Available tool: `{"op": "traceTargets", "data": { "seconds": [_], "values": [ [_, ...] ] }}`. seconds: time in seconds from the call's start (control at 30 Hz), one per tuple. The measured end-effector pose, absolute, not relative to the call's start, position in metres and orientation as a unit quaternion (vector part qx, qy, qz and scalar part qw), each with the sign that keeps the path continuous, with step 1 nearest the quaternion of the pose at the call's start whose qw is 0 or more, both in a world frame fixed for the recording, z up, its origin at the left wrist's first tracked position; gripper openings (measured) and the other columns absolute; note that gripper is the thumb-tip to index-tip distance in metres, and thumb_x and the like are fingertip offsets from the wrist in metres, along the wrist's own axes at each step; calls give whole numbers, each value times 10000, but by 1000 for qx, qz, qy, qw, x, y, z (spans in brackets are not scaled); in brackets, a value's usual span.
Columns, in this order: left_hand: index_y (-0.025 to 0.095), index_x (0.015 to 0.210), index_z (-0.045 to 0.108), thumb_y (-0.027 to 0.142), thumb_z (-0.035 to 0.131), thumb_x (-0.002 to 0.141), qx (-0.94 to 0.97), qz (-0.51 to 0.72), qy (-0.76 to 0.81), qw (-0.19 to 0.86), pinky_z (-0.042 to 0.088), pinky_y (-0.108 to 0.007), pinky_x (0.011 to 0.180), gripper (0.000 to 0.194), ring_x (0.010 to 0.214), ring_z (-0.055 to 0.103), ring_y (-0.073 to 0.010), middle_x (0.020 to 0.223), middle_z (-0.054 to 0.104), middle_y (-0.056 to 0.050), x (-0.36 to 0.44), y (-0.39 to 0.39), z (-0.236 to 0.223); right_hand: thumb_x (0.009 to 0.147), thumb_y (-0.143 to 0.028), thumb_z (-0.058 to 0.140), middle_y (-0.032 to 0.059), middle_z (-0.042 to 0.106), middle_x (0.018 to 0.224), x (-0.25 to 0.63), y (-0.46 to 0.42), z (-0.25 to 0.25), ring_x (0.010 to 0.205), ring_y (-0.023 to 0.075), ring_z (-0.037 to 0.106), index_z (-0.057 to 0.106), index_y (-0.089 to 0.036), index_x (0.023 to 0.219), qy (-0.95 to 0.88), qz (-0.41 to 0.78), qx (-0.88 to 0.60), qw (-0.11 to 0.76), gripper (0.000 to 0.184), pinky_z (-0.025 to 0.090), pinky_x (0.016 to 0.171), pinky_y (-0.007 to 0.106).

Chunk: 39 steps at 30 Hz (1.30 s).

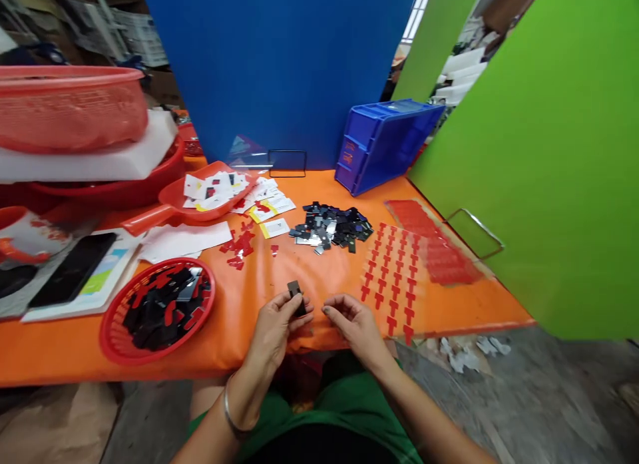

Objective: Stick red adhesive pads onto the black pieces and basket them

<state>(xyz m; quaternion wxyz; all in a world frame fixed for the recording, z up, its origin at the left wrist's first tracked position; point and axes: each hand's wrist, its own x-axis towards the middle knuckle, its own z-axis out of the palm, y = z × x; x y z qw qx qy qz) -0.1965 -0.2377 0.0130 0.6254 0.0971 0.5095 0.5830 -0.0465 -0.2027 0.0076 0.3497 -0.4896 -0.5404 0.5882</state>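
Observation:
My left hand (279, 321) grips a small dark rectangular piece (293, 288) between thumb and fingers, above the table's front edge. Close to its right, my right hand (352, 321) has thumb and forefinger pinched together; whatever may be between the tips is too small to make out. Beyond both hands lies a pile of black and silvery flat pieces (332, 226). To the right, a clear sheet carries rows of red T-shaped stickers (397, 267). Loose red bits (240, 245) lie to the left of the pile. A red basket (212, 297) at the left holds black and red pieces.
A red dustpan-like scoop (172, 191) holds paper scraps. Behind stand a blue panel (279, 71) and a blue crate (357, 154); a green panel (559, 184) rises at the right. A phone (72, 269), a mug (30, 234) and stacked red baskets (70, 111) occupy the left.

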Motion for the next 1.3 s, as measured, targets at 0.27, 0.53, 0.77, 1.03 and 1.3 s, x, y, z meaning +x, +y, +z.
{"op": "traceTargets", "data": {
  "seconds": [0.27, 0.53, 0.77, 1.03, 1.3],
  "values": [
    [78, 859, 607, 98, 581, 804, 154, 492, 547, 659, 570, -256, 669, 64, 665, 674, -148, 796, 665, -90, -167, -231, 14, 765, -268, 518, 49, 588, 733, 40, -153, -13, 698, 194, 542, 584, -194, 677, -712, 211, -591, 315, 132, 410, 658, 317],
    [60, 918, 596, 68, 546, 809, 209, 450, 544, 676, 570, -257, 635, 120, 619, 663, -138, 759, 679, -96, -132, -214, 15, 761, -207, 561, 38, 578, 812, 26, -144, -6, 729, 182, 549, 549, -203, 674, -707, 183, -663, 165, 88, 327, 561, 260],
    [65, 927, 576, 47, 495, 833, 201, 431, 552, 685, 567, -256, 641, 125, 634, 663, -129, 786, 679, -103, -119, -209, 10, 831, -193, 528, 79, 568, 953, 23, -155, -4, 866, 200, 542, 603, -172, 913, -731, 126, -648, 176, 113, 392, 680, 272],
    [74, 911, 569, 55, 520, 819, 208, 470, 540, 666, 570, -285, 632, 106, 613, 666, -140, 800, 685, -112, -117, -183, 9, 825, -149, 487, 87, 563, 920, 17, -162, -15, 905, 235, 498, 566, -177, 842, -731, 91, -647, 199, 86, 408, 725, 312],
    [92, 906, 561, 18, 499, 798, 238, 497, 528, 647, 557, -270, 656, 145, 577, 652, -117, 730, 674, -69, -96, -118, 3, 757, -122, 496, 71, 528, 847, 16, -160, -18, 825, 230, 479, 489, -202, 768, -738, 81, -628, 232, 81, 392, 670, 319]
  ]
}}
